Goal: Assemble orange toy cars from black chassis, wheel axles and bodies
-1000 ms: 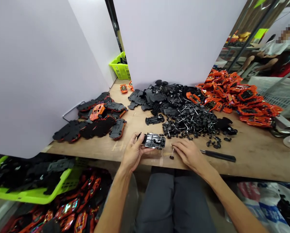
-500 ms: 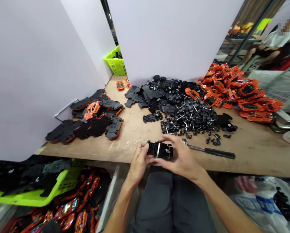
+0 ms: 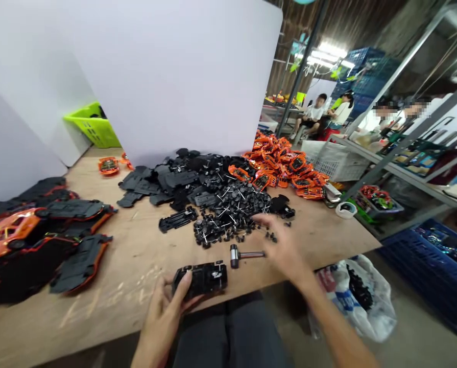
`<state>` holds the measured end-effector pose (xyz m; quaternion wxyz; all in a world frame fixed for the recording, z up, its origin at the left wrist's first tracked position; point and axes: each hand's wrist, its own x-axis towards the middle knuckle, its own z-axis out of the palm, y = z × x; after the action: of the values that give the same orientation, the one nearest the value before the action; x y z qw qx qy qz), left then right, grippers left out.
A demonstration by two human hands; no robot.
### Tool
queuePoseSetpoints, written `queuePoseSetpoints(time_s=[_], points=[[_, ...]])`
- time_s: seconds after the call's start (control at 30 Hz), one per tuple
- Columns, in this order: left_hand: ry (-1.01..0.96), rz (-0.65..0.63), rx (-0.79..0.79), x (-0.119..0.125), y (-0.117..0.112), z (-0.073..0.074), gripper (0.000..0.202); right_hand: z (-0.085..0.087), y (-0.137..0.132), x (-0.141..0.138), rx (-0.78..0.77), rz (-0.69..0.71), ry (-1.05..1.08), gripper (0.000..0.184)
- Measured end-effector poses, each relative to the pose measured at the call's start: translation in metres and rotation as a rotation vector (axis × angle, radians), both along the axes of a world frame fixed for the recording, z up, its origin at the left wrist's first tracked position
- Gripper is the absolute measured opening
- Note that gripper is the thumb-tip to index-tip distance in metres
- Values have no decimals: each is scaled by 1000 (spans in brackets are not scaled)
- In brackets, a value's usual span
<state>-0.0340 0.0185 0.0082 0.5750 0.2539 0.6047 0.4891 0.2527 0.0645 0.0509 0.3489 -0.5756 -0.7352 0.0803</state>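
Note:
My left hand (image 3: 169, 301) grips a black toy car chassis (image 3: 203, 281) at the table's front edge, thumb on top and fingers beneath. The chassis lies underside up, with small wheels along its far side. Blurred by motion, my right hand (image 3: 282, 248) is off the chassis, its fingers stretched towards loose wheel axles (image 3: 234, 207), and I see nothing in it. Below those fingers lies a hammer (image 3: 235, 255); the hand hides the end of its handle. Another black chassis (image 3: 177, 219) rests alone left of the axles.
Orange car bodies (image 3: 289, 163) are heaped at the back right, black base plates (image 3: 174, 179) in the middle. Assembled cars (image 3: 78, 263) lie upside down at left. A white partition (image 3: 190, 76) stands behind. A plastic bag (image 3: 381, 306) sits below, at right.
My right hand has let go of the chassis and moved right, over the hammer. The white strip across the chassis no longer shows. My view has turned right.

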Motion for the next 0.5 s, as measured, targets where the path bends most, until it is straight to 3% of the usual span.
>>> queuePoseSetpoints(time_s=[0.07, 0.1, 0.17, 0.23, 0.33, 0.5], points=[[-40, 13, -5, -5, 1, 0, 60, 11, 26, 86, 54, -370, -269, 33], [-47, 31, -7, -7, 1, 0, 60, 16, 41, 128, 50, -437, -312, 33], [-53, 69, -1, -11, 2, -2, 56, 20, 71, 198, 25, -488, -357, 36], [-63, 86, 7, -13, 2, -5, 51, 16, 95, 243, -19, -461, -402, 36], [-72, 77, 18, -13, 2, -9, 46, 2, 113, 268, -56, -414, -453, 39], [-29, 109, -19, -20, 0, -11, 44, -16, 113, 277, -30, -408, -447, 41]])
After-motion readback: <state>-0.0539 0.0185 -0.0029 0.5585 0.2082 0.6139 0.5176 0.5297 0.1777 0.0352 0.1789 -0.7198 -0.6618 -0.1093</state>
